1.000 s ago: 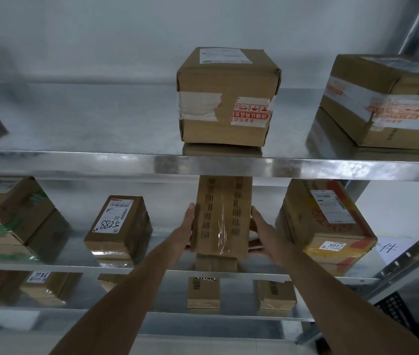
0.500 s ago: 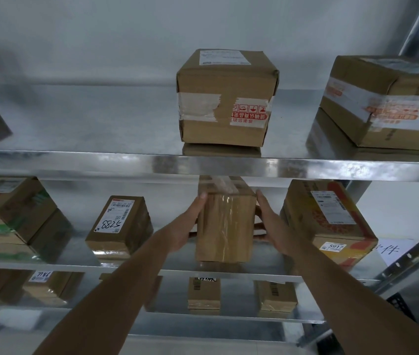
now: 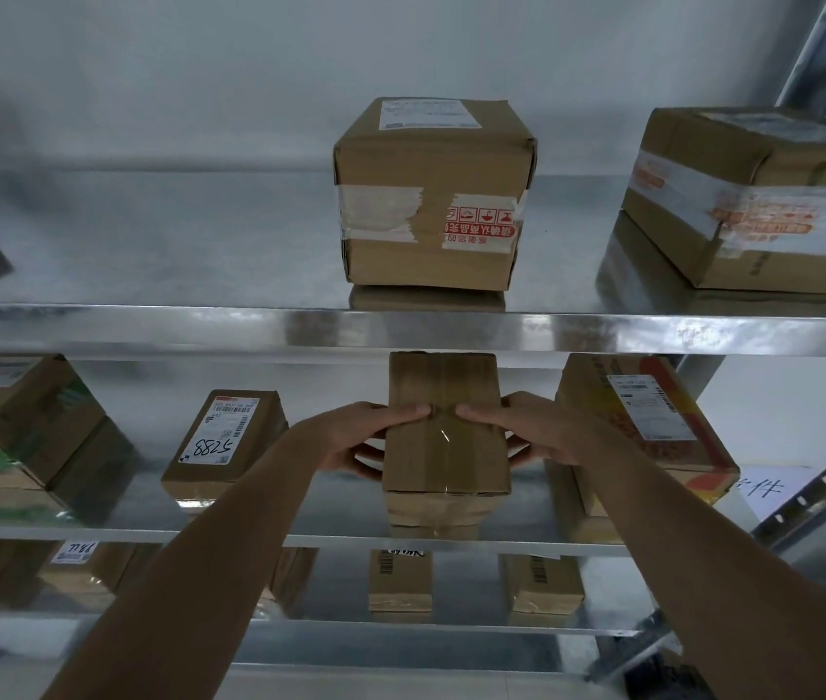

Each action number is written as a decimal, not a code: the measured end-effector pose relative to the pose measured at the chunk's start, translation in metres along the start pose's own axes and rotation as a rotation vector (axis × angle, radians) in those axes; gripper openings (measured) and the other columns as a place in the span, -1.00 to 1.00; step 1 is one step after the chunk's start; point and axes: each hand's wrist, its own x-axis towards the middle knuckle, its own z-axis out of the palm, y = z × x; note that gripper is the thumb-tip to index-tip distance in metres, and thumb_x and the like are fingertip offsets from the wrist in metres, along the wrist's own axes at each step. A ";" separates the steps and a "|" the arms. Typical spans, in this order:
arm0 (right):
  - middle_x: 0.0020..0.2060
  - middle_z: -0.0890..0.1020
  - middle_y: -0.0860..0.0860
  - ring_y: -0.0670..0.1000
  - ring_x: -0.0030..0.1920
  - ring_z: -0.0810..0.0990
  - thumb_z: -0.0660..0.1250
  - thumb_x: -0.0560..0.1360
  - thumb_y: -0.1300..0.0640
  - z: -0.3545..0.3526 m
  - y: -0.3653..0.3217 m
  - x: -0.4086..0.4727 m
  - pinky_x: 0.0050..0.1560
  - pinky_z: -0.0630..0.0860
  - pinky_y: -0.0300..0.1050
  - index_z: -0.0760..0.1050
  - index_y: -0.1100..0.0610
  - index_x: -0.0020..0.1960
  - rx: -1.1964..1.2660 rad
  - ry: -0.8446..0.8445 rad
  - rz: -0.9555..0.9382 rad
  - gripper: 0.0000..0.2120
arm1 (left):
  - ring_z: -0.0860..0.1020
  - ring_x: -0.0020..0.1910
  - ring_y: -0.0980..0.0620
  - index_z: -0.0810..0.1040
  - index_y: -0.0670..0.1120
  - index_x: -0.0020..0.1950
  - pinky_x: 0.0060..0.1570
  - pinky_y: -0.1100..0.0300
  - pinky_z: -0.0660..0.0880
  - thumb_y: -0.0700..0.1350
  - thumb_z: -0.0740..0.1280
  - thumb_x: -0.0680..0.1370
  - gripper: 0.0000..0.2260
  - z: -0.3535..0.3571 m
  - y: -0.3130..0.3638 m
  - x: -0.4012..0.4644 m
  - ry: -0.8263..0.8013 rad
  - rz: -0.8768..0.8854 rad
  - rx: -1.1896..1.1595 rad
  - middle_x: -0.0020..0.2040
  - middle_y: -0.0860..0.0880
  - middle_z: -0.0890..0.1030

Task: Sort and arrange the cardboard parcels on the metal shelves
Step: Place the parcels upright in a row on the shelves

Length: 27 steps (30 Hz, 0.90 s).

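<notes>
Flanking held parcel on middle metal shelf (image 3: 451, 542): small brown box with handwritten 5788 label (image 3: 229, 442) to left, yellow-orange printed carton (image 3: 648, 437) just to right, near right hand. Small tall brown cardboard parcel (image 3: 443, 437), clear tape along top face, stands at shelf front centre. Left hand (image 3: 365, 439) and right hand (image 3: 517, 431) grip its sides, thumbs on top. Upper shelf (image 3: 148, 325) carries taped cube box (image 3: 431, 194) directly above.

Top shelf (image 3: 97, 325): taped box (image 3: 431, 194) ctr; bigger box (image 3: 754, 194) to its right.
Mid shelf (image 3: 350, 535): box "5788" (image 3: 229, 447) left of held parcel (image 3: 443, 437); labelled box (image 3: 643, 426) right.
Hands: left hand (image 3: 355, 437) & right hand (image 3: 537, 431) on parcel's sides.
Low shelf (image 3: 451, 626): two small boxes (image 3: 399, 581) below parcel.
</notes>
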 end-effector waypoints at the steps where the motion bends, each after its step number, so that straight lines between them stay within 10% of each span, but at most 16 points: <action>1: -0.05 0.75 0.04 0.06 -0.06 0.74 0.49 0.40 -0.22 0.001 -0.002 0.001 -0.17 0.64 -0.13 0.62 0.10 0.08 0.008 0.010 0.008 -0.56 | 0.64 0.15 -0.12 0.59 -0.05 0.26 0.13 -0.04 0.61 0.26 0.49 0.34 -0.40 -0.001 0.000 0.001 0.000 -0.008 -0.010 0.17 -0.06 0.67; 21: -0.01 0.71 0.03 0.01 -0.05 0.72 0.46 0.47 -0.21 0.003 0.000 0.010 -0.18 0.63 -0.16 0.58 0.07 0.09 0.044 0.038 0.011 -0.61 | 0.61 0.21 -0.15 0.56 -0.04 0.29 0.24 -0.10 0.57 0.21 0.53 0.31 -0.37 -0.003 0.000 0.009 0.030 -0.043 -0.057 0.23 -0.09 0.63; 27: 0.02 0.72 0.04 0.06 -0.01 0.72 0.46 0.38 -0.30 0.008 0.006 0.005 -0.12 0.66 -0.10 0.58 0.07 0.14 0.122 0.088 0.022 -0.47 | 0.57 0.24 -0.11 0.58 0.04 0.26 0.29 -0.10 0.53 0.54 0.29 0.28 -0.24 0.009 -0.004 0.002 0.064 -0.022 -0.113 0.25 -0.03 0.61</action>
